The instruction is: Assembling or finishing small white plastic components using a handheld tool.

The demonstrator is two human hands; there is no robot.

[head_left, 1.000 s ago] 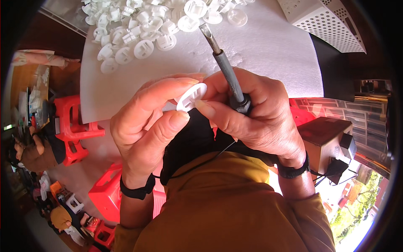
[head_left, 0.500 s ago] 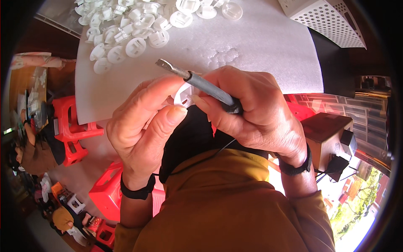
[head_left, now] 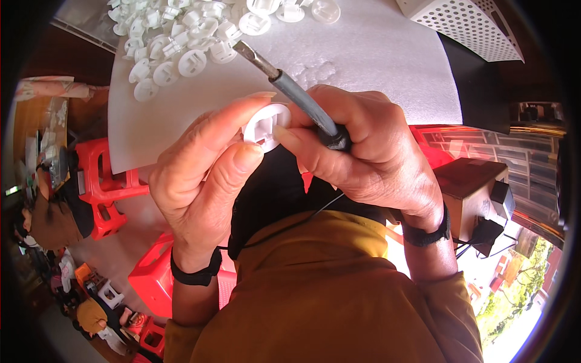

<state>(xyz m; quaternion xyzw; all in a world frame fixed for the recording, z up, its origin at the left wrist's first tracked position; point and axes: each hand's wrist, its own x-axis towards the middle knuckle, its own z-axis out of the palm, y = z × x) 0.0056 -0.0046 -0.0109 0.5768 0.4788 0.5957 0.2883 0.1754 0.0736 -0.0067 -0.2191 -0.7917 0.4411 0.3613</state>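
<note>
Between the thumb and forefinger of my left hand (head_left: pixel 196 166) is a small round white plastic part (head_left: pixel 264 128), its recessed face with raised ribs turned up toward me. My right hand (head_left: pixel 372 151) is closed around a grey-handled tool (head_left: pixel 301 100) with a bare metal, blade-like tip; the tip points up and left, clear of the part. The right thumb's tip presses at the right side of the part. Lower fingers of both hands are hidden. Many similar white plastic parts (head_left: pixel 192 63) lie heaped on the table beyond my left hand.
A pale foam sheet covers the table (head_left: pixel 387 85). At the back right stands a white perforated metal box (head_left: pixel 472 27). Red plastic stools (head_left: pixel 103 175) are on the left, a brown box with cables (head_left: pixel 469 190) on the right. Other people (head_left: pixel 54 221) sit at far left.
The white part has turned so that its round, recessed face now shows. The tool has shifted slightly up, its tip now farther from the part.
</note>
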